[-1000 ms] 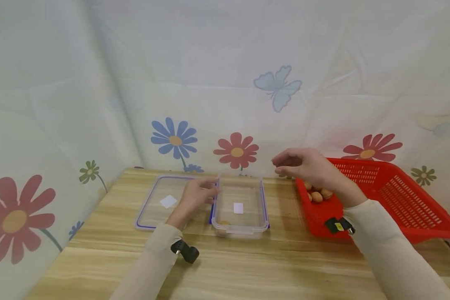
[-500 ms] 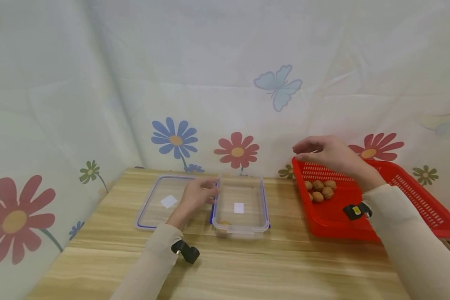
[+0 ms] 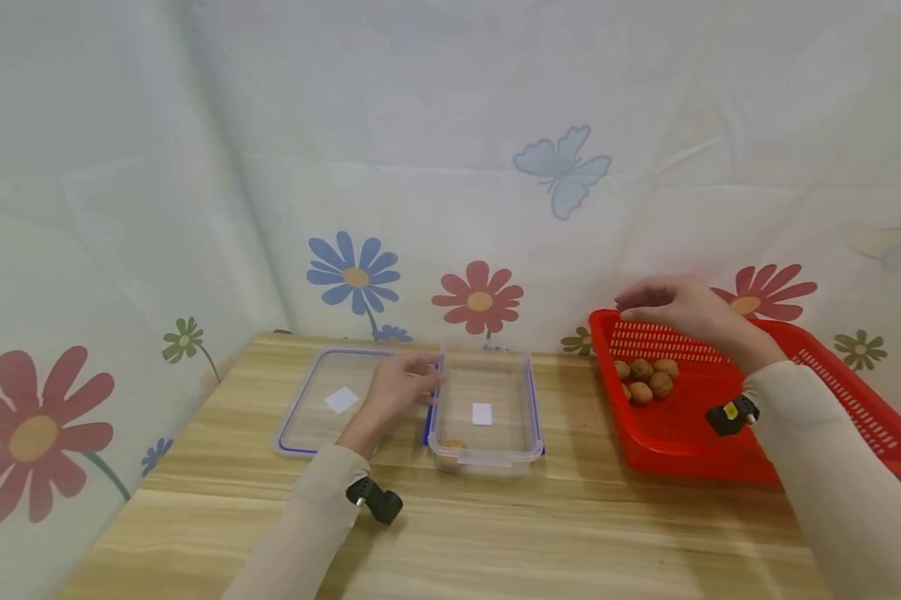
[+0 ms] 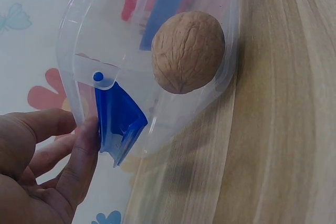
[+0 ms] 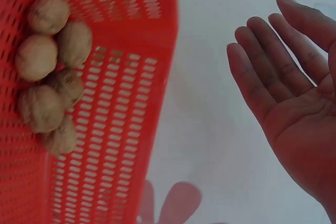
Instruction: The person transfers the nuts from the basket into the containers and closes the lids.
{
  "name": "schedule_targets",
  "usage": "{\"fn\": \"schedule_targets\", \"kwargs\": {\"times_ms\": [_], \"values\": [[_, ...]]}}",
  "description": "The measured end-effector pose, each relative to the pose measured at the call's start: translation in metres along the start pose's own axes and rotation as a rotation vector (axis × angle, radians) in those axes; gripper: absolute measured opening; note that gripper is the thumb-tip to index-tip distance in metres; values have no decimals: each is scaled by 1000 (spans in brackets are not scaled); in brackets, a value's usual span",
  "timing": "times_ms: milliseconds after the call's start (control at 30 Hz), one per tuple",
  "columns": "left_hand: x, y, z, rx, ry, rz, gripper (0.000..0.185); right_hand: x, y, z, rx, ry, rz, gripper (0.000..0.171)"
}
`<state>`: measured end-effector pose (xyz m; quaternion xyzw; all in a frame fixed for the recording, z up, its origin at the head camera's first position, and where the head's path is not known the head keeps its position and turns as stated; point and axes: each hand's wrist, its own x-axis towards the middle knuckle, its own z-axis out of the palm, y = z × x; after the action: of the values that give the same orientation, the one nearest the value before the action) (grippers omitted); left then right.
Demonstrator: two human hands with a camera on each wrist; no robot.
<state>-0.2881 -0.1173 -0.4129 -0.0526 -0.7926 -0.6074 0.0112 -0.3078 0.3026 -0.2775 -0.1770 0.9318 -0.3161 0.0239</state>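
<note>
A clear plastic food container [image 3: 498, 457] with blue side latches stands on the wooden table. My left hand [image 3: 397, 387] holds its left rim, and in the left wrist view the thumb lies by the blue latch [image 4: 119, 121]. One walnut [image 4: 188, 52] lies inside, at the container's near left corner. To the right, my right hand [image 3: 686, 312] hovers over the far left part of a red plastic basket [image 3: 690, 463]. Its palm is bare and its fingers are relaxed in the right wrist view. Several walnuts [image 5: 42, 107] sit together at the basket's left end.
Left of the container lies its clear lid [image 3: 356, 373] with a blue seal, partly behind my left hand. A white flowered curtain [image 3: 450, 167] hangs behind the wooden table [image 3: 495, 533].
My right hand has moved right, from between the container and the basket to above the basket, uncovering the walnuts. The left hand stays at the container's rim.
</note>
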Motion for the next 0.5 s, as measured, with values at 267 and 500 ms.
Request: {"fn": "schedule_targets", "kwargs": {"times_ms": [267, 500], "values": [[-3, -2, 2, 5, 9, 1, 39, -3, 26, 2, -4, -28, 55, 53], [-3, -3, 2, 1, 14, 8, 40, -3, 46, 3, -5, -66, 42, 43]]}}
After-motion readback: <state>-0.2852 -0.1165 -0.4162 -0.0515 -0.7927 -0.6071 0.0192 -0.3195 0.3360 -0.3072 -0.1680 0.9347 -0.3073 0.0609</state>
